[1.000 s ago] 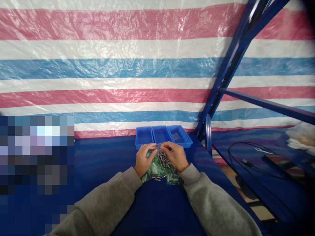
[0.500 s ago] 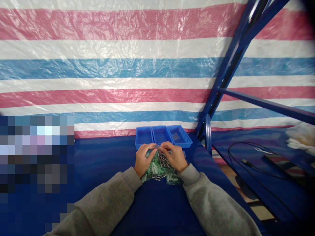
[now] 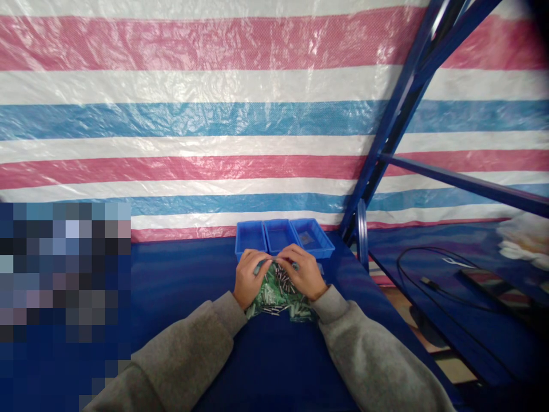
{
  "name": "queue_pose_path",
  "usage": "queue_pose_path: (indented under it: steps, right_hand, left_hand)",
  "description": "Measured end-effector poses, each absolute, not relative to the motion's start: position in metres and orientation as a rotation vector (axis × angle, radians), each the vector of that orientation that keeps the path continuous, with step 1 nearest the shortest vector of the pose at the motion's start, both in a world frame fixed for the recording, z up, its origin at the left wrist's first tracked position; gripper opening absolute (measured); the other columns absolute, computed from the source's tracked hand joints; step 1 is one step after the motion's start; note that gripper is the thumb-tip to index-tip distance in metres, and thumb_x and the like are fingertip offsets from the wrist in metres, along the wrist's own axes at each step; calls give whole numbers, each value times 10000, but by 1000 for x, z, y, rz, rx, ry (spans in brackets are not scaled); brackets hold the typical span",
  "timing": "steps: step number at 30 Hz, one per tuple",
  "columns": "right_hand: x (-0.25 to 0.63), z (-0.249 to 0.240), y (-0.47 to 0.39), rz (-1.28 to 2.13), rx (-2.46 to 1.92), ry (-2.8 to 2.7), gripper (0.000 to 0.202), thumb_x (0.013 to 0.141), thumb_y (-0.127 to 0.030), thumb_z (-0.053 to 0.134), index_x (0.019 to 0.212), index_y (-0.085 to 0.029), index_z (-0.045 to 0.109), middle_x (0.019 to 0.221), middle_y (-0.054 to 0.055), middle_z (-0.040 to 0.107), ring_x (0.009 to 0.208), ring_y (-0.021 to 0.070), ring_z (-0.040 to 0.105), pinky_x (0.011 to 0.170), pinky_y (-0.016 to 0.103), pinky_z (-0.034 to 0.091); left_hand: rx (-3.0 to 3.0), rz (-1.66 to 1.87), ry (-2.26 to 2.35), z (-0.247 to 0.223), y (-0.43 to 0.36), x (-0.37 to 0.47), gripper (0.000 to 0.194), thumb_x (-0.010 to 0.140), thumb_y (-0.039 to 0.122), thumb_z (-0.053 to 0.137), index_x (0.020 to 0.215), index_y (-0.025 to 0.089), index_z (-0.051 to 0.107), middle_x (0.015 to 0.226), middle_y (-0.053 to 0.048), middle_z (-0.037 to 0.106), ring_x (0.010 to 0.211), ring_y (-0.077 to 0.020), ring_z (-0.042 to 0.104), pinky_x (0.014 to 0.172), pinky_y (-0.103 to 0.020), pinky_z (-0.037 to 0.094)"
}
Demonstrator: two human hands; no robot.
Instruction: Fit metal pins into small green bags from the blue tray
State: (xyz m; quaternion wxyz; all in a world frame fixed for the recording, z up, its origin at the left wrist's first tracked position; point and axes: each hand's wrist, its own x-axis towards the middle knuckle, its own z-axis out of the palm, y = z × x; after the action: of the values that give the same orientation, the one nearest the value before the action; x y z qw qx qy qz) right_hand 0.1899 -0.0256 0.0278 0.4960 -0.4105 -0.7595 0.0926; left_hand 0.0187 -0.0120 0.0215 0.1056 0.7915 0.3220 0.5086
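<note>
My left hand [image 3: 249, 278] and my right hand [image 3: 305, 273] meet above a pile, fingertips pinched together. Between them is a bit of clear plastic, apparently a small plastic bag [image 3: 275, 258], mostly hidden by the fingers. Below lie metal screws [image 3: 283, 279], dark and silvery, heaped on green plastic. Pale green wall plugs [image 3: 270, 296] are on the left side of the pile, with more at its front right. A few loose screws lie at the front edge.
Three joined blue trays [image 3: 279, 236] stand behind my hands; the right one holds a small clear packet [image 3: 305, 238]. A blue metal frame [image 3: 388, 126] rises at the right. Cables [image 3: 429, 286] lie on a right-hand surface. The left side is pixelated.
My fingertips have closed further over the clear plastic, so less of it shows between them. Both hands stay in nearly the same place above the pile.
</note>
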Motion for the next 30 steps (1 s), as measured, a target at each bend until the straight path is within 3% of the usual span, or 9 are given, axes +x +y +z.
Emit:
queue_pose_path:
  steps: [30]
  right_hand:
    - [190,25,-26,278,-1025,-1862,123,876,-278,492,858,-193,579,791,42,591,712,158,563,635,261,465]
  left_hand:
    - [2361,1419,1013,16,-10,21,126,853,277,526,810,173,583,797,-51,613,801,-178,537,742,-311,413]
